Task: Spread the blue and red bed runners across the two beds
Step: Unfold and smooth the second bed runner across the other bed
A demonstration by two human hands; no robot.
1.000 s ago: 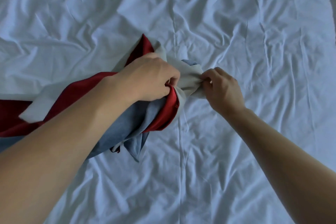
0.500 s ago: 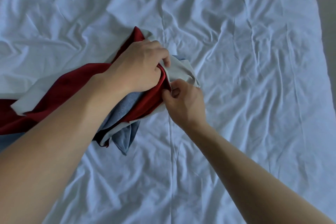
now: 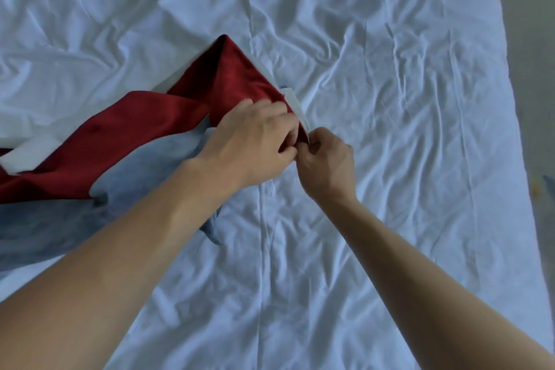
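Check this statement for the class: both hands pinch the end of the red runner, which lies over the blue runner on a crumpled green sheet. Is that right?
Not quite. The head view shows the sheet is white, not green. The rest holds: the left hand and right hand pinch the end of the red runner, which lies over the blue runner.
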